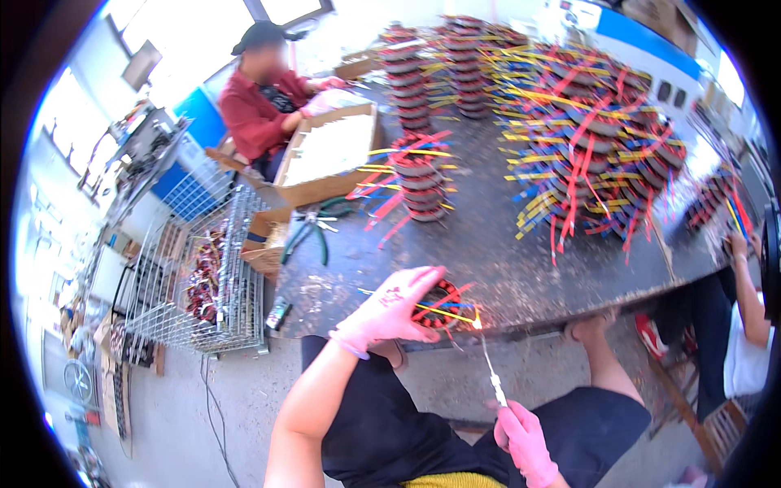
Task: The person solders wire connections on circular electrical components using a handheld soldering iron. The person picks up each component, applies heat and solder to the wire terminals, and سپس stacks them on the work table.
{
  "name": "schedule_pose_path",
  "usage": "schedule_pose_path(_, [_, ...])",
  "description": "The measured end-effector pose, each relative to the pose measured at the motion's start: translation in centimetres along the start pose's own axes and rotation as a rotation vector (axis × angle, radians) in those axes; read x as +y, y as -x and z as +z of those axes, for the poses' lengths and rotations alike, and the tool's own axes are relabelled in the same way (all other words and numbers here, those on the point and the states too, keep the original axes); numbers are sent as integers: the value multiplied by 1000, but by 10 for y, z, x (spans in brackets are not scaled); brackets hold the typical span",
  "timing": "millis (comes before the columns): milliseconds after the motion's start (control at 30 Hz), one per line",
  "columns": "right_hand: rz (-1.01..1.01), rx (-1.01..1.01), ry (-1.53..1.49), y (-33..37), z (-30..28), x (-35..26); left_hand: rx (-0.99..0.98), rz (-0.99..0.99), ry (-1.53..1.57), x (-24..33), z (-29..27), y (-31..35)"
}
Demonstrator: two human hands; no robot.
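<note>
My left hand (387,311), in a pink glove, is closed round a ring-shaped wound stator (426,320) near the table's front edge. Red, yellow and blue wire leads (455,313) stick out of the stator to the right. Gloved in pink too, my right hand (525,443) grips a slim white wand (495,384) with a long thin tip, the kind of tool not clear. The wand points up toward the lead ends, where a small orange flame or glow (477,323) shows. Whether tip and leads touch is too small to tell.
Stacks of stators (423,187) with coloured leads crowd the dark table (350,301). Green-handled pliers (305,240) and a lighter (279,312) lie at left, beside cardboard boxes (325,187). A wire cage (203,285) stands left. One co-worker (260,106) sits across; another (744,350) sits right.
</note>
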State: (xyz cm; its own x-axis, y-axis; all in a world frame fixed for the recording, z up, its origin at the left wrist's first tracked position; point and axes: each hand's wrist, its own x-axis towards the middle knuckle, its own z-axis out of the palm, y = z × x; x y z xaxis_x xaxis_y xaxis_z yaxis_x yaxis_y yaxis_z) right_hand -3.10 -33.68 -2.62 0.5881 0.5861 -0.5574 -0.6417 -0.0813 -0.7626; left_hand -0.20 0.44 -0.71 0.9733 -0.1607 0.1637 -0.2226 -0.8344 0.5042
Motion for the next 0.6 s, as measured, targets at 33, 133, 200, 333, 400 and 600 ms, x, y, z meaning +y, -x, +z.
schedule_pose_path(33, [-14, -15, -12, -1, 0, 2, -11, 4, -13, 0, -2, 2])
schedule_pose_path(133, [-165, -9, 131, 3, 10, -2, -11, -33, -3, 4, -2, 9])
schedule_pose_path(200, [-108, 15, 122, 5, 15, -12, -13, -32, -10, 2, -6, 10])
schedule_pose_path(333, [-94, 23, 134, 6, 14, -10, -22, -40, -20, 4, -5, 11])
schedule_pose_path(400, [-104, 14, 124, 6, 8, -6, -23, -43, 7, 5, -5, 8])
schedule_pose_path(600, [-107, 17, 143, 10, 10, -12, -49, -51, 17, 6, -5, 9])
